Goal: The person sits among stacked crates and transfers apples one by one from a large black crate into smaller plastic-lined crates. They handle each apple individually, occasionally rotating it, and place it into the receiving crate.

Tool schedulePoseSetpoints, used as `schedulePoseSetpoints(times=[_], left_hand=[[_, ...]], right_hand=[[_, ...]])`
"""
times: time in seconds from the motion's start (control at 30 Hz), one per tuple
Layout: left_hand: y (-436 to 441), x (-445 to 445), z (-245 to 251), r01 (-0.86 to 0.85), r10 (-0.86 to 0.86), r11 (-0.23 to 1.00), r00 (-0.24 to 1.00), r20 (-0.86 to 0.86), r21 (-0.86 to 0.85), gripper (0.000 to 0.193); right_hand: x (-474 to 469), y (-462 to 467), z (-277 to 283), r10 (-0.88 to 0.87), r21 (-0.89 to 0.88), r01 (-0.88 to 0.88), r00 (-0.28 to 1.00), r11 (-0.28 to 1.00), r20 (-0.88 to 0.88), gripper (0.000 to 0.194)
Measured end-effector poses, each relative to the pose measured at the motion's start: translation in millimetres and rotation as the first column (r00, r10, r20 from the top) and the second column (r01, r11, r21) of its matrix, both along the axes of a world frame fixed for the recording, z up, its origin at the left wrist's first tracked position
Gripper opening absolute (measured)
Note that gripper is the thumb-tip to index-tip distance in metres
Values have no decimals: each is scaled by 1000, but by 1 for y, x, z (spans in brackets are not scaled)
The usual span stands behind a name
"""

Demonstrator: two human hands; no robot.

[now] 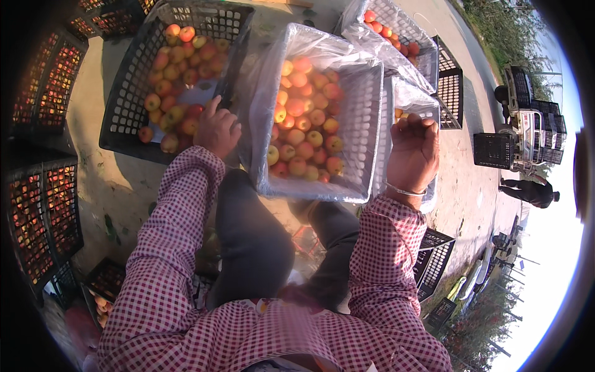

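Observation:
My left hand (218,128) is over the near right side of a black plastic crate (123,97) of red and yellow apples (174,116), index finger extended beside a red apple (195,110). I see nothing gripped in it. At centre stands a crate lined with clear plastic film (358,153), with many apples (302,125) along its left and middle. My right hand (413,151), fingers curled and a bracelet at the wrist, hovers over another film-lined crate (418,95) on the right. Whether it holds anything cannot be made out. Part of an apple (399,113) shows beyond its fingers.
Stacked black crates of apples (44,218) line the left. A third lined crate (390,32) with apples stands at the upper right. Other black crates (448,95) lie to the right. Farther off are a loaded vehicle (530,121) and a person (530,191).

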State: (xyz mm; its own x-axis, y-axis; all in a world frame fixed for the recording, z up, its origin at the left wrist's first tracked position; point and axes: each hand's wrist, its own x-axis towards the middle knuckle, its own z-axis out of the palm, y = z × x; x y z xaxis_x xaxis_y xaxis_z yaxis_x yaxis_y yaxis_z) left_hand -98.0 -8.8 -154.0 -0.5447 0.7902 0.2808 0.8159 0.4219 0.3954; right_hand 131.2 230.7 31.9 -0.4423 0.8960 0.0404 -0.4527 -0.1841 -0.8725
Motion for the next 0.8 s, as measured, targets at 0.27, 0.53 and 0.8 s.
schedulePoseSetpoints(times=[0.27, 0.53, 0.8], left_hand=[[1, 1, 1, 1, 0, 1000, 999, -41, 25, 18], [-4, 2, 11, 7, -5, 1000, 992, 123, -18, 22], [-3, 3, 12, -9, 10, 1000, 990, 143, -4, 23]], right_hand=[[-19, 57, -88, 76, -84, -31, 796, 996, 600, 26], [-6, 68, -260, -55, -80, -501, -249, 862, 967, 41], [5, 64, -284, -124, -81, -555, -321, 828, 939, 49]])
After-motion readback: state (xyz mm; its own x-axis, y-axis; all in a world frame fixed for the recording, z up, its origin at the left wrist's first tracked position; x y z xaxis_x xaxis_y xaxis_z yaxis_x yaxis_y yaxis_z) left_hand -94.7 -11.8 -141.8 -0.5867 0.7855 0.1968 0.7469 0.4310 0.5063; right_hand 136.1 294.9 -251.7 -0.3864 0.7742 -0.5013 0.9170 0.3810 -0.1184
